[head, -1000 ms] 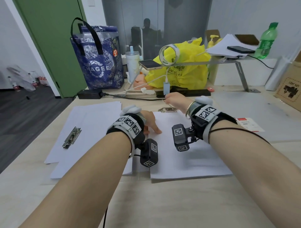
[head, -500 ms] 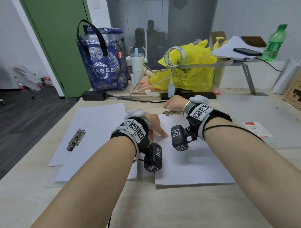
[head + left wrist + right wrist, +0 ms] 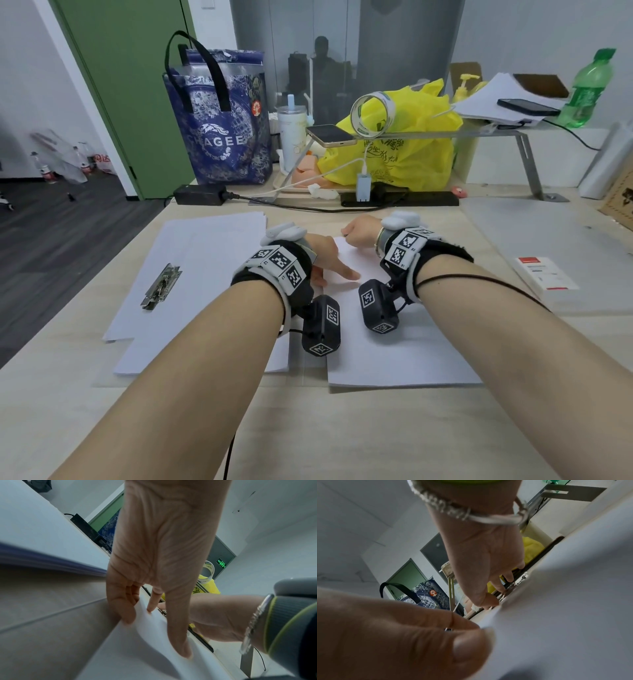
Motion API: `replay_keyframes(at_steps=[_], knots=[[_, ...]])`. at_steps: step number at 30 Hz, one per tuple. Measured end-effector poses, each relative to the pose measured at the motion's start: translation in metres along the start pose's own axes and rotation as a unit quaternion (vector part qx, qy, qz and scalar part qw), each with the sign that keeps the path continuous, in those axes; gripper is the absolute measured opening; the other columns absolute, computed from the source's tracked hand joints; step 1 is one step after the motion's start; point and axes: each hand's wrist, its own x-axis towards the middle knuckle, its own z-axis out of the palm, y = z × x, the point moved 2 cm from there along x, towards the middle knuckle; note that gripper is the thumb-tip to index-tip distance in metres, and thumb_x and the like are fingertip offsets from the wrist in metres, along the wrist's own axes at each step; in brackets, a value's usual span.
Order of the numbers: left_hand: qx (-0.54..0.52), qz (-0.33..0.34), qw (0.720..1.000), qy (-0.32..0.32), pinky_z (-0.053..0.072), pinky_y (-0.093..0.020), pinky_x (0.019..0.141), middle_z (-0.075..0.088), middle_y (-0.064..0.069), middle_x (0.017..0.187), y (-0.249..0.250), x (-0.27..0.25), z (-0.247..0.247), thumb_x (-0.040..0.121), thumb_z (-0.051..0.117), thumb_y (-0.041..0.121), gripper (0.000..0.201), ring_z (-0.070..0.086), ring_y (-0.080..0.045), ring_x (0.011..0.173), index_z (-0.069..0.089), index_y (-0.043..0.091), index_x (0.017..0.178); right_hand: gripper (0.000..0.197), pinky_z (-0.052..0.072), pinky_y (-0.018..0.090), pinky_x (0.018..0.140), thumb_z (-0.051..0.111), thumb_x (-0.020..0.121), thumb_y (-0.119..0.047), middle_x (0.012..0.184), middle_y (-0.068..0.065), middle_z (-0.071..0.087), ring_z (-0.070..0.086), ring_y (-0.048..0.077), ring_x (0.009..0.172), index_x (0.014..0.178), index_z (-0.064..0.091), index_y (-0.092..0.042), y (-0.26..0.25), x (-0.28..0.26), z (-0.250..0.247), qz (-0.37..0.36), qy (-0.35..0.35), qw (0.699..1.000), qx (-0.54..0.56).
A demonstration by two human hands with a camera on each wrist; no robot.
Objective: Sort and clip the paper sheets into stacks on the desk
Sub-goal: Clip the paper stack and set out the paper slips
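A stack of white sheets (image 3: 394, 342) lies in front of me on the desk. My left hand (image 3: 329, 274) pinches its far left corner, thumb on top and fingers curled under the lifted edge (image 3: 150, 622). My right hand (image 3: 352, 233) is at the stack's far edge, where its thumb and fingers (image 3: 498, 591) pinch a metal clip (image 3: 511, 586). The head view hides that clip under the hand; the left wrist view shows a bit of the clip (image 3: 163, 613). To the left lie more white sheets (image 3: 205, 246) with a second metal clip (image 3: 161, 286) on them.
Behind the papers run a black power strip (image 3: 400, 198) and a black adapter (image 3: 198, 194) with cables. A blue bag (image 3: 222, 137), a yellow bag (image 3: 404, 150) and a metal shelf (image 3: 479, 132) fill the back. A white and red box (image 3: 544, 277) lies to the right.
My right hand has slid over the clip at the stack's far edge, which showed beside it a second ago. My left hand stays at the corner.
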Motion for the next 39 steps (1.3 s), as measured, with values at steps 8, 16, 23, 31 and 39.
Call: replay_keyframes(at_steps=[8,16,23,31,39], knots=[[-0.073,0.007,0.997,0.019,0.052,-0.034,0.096,0.057,-0.01,0.1,-0.005,-0.002,0.001,0.079,0.07,0.049,0.07,0.058,-0.021,0.071,0.04,0.011,0.13,0.044,0.04,0.035,0.108,0.039,0.099,-0.031,0.138,0.009,0.054,0.051,0.026,0.127,0.132,0.054,-0.006,-0.008,0.006,-0.004,-0.005,0.0,0.995,-0.099],[-0.135,0.007,0.991,0.023,0.054,-0.032,0.091,0.051,-0.012,0.103,-0.004,-0.003,0.006,0.086,0.066,0.04,0.076,0.053,-0.016,0.063,0.028,0.015,0.146,0.062,0.018,0.03,0.117,0.035,0.098,-0.046,0.157,0.005,0.026,0.025,0.023,0.145,0.15,0.026,-0.011,0.002,-0.011,-0.009,-0.03,-0.07,0.987,-0.139],[-0.108,0.052,0.983,0.14,0.049,-0.028,0.082,0.062,-0.009,0.109,-0.018,-0.019,-0.004,0.093,0.056,0.032,0.045,0.053,-0.021,0.088,0.055,0.006,0.129,0.073,0.013,0.033,0.12,0.036,0.095,-0.055,0.159,0.003,0.018,0.018,0.021,0.148,0.152,0.019,-0.012,-0.006,-0.043,-0.024,-0.015,-0.059,0.989,-0.132],[-0.106,0.057,0.971,0.206,0.04,-0.019,0.053,0.063,-0.009,0.124,-0.064,-0.06,-0.017,0.094,0.038,0.001,0.037,0.056,-0.015,0.073,0.059,0.01,0.123,0.066,0.015,0.033,0.118,0.04,0.096,-0.048,0.159,0.0,0.02,0.019,0.02,0.147,0.151,0.023,-0.016,-0.027,-0.109,-0.037,-0.066,-0.066,0.975,-0.2],[-0.024,-0.038,0.967,0.251,0.043,-0.029,0.101,0.053,-0.01,0.138,-0.128,-0.088,-0.022,0.097,0.036,-0.001,0.041,0.052,-0.028,0.125,0.057,0.008,0.131,0.057,0.022,0.034,0.115,0.036,0.099,-0.042,0.155,0.004,0.03,0.029,0.022,0.142,0.146,0.034,-0.01,-0.028,-0.17,-0.043,-0.074,-0.096,0.963,-0.242]])
